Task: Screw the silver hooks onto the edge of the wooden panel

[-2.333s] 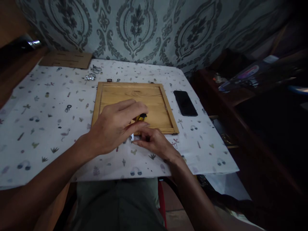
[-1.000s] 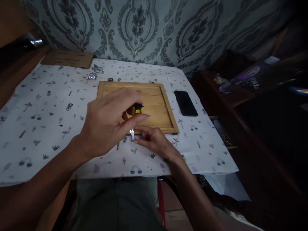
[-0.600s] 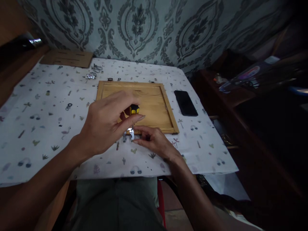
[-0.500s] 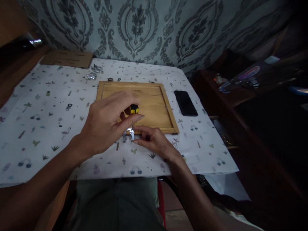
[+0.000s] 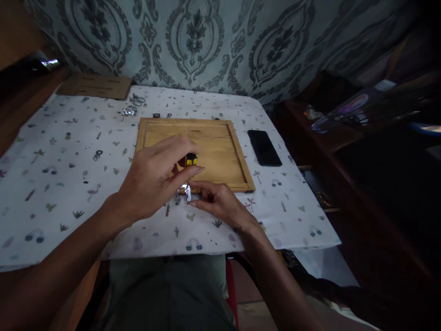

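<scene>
My left hand [image 5: 155, 177] is closed round a screwdriver [image 5: 191, 159] with a yellow and black handle, held upright. Its tip points down at a shiny metal latch [image 5: 188, 192] on the near edge of the framed wooden panel [image 5: 203, 147]. From the right, the thumb and fingers of my right hand [image 5: 220, 201] pinch that metal piece. The panel lies flat, its raised border facing up. My left hand covers the panel's left part, and the meeting of screwdriver tip and metal is too small to make out.
More metal hardware [image 5: 130, 110] lies at the back left, near a brown cardboard piece [image 5: 94, 87]. A black phone [image 5: 264, 148] rests right of the panel. The patterned tablecloth [image 5: 69, 184] covers the table. A plastic bottle [image 5: 354, 105] is at the far right.
The fingers of my left hand have shifted slightly on the screwdriver handle. My right hand keeps its pinch on the metal latch, and the whole view has moved a little.
</scene>
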The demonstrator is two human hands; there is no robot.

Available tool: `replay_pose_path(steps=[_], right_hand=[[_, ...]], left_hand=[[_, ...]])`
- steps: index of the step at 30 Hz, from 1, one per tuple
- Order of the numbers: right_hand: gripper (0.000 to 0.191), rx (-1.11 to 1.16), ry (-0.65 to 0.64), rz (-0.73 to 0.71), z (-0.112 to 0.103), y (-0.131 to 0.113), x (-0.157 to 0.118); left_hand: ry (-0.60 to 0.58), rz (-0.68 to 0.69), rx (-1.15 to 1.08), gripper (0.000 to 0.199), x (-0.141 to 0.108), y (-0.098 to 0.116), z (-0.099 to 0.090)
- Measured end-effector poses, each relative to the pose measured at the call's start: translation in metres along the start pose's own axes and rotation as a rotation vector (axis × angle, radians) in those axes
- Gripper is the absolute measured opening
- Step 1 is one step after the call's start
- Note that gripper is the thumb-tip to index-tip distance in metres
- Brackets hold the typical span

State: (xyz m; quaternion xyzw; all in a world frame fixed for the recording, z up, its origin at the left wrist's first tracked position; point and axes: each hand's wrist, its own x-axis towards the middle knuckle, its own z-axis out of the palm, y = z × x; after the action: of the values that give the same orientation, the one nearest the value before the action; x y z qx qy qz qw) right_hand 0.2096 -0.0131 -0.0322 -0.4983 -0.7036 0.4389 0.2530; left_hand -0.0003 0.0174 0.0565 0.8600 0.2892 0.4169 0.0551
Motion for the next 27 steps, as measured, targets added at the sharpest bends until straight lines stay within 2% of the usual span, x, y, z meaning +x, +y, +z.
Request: replay_pose_path(steps=[12,27], right_hand=[[0.049,0.012,0.001,0.001,-0.0006,-0.0011,-0.0003],[0.046,-0.015,0.011,-0.007,-0.0012,-0.0031,-0.0005]], left_hand=[[0.001,0.027,0.025,0.004,0.0009,-0.0002,0.0010],[0.003,-0.001,0.013,0.003,0.0004,0.0017,0.0001]])
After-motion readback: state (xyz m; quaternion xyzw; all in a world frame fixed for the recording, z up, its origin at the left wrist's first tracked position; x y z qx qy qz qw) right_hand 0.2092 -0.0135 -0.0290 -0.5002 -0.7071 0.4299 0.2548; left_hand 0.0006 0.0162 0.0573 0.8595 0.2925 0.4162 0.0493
